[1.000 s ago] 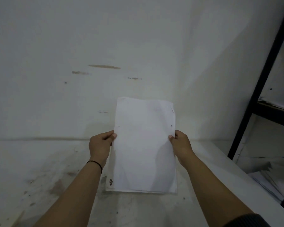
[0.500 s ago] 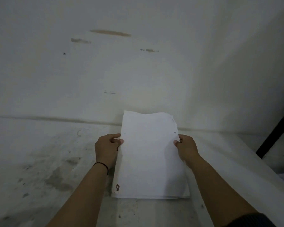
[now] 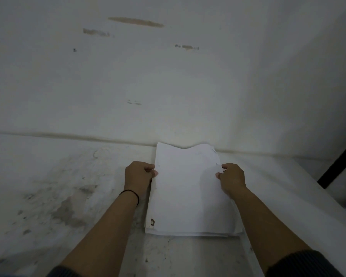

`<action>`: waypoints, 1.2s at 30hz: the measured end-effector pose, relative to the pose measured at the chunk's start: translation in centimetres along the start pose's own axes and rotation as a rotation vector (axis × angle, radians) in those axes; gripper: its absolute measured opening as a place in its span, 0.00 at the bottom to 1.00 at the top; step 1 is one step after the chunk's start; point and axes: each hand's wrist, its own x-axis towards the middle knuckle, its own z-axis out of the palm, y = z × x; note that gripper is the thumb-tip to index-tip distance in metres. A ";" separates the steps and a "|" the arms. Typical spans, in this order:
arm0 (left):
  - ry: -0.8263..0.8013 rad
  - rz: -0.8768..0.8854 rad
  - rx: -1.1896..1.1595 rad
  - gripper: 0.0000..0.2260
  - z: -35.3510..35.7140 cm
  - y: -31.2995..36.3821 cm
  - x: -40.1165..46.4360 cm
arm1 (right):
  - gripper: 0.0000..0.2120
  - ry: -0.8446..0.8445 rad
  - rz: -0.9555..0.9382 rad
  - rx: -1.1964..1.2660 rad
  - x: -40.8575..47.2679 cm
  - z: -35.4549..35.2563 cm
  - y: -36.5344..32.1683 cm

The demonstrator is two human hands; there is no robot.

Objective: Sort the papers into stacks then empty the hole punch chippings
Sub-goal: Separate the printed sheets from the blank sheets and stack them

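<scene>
Holding a stack of white punched paper sheets (image 3: 190, 192) by its two long sides, we have it lying on the stained white bench (image 3: 54, 196), its far end close against the back edge where the bench meets the white wall (image 3: 168, 76) and curling up a little there. Our left hand (image 3: 139, 176) grips the left side of the stack with the thumb over the top sheet and the other fingers curled at the edge; our right hand (image 3: 231, 178) pinches the right side just below a small punched hole. The near end of the stack shows several sheet edges stepped slightly out of line, and a dark mark sits at its near left corner. We judge that we are in the sorting part of the task, with one stack gathered and being squared up or set down. Only this one stack is in view, so we cannot tell whether other papers wait to be sorted. The hole punch does not show anywhere, so emptying its chippings looks to be wholly ahead of us. A black slanted frame bar (image 3: 338, 162) crosses the right side beyond the bench.
</scene>
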 end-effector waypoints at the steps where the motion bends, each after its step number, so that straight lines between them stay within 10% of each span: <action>1: -0.010 0.011 0.012 0.14 0.1 0.1 0.1 | 0.20 0.001 0.010 -0.001 0.1 0.0 0.0; 36: -0.010 0.207 0.223 0.12 -0.5 0.3 -2.5 | 0.20 0.079 -0.004 -0.336 -3.2 1.0 -1.4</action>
